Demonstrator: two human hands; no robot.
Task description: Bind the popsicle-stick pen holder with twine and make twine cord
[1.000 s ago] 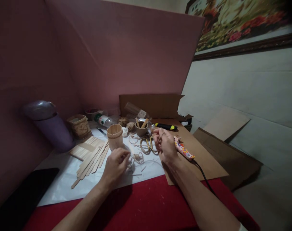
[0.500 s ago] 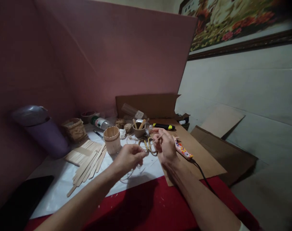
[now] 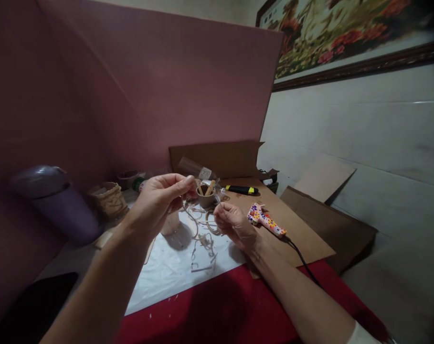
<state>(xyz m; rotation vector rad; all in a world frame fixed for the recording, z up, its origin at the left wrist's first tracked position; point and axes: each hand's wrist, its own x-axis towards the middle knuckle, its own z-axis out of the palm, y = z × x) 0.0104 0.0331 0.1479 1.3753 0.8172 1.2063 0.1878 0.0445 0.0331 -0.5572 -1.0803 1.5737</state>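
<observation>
Your left hand's [image 3: 161,196] thumb and forefinger pinch a strand of twine [image 3: 193,220], which curves down above the white sheet [image 3: 155,282]. Your right hand's [image 3: 236,227] thumb and forefinger press together, slightly lower and to the right; what they grip is too small to tell. Just beyond, between your hands, a small pot [image 3: 205,201] holds wooden sticks [image 3: 212,187]. Nearer, tangled scraps [image 3: 204,241] lie on the sheet. To the right, a flowered glue gun [image 3: 265,220] rests on cardboard [image 3: 302,239], with a black-and-yellow tool [image 3: 241,190] farther back. Your left forearm partly hides a wooden cup [image 3: 171,224].
</observation>
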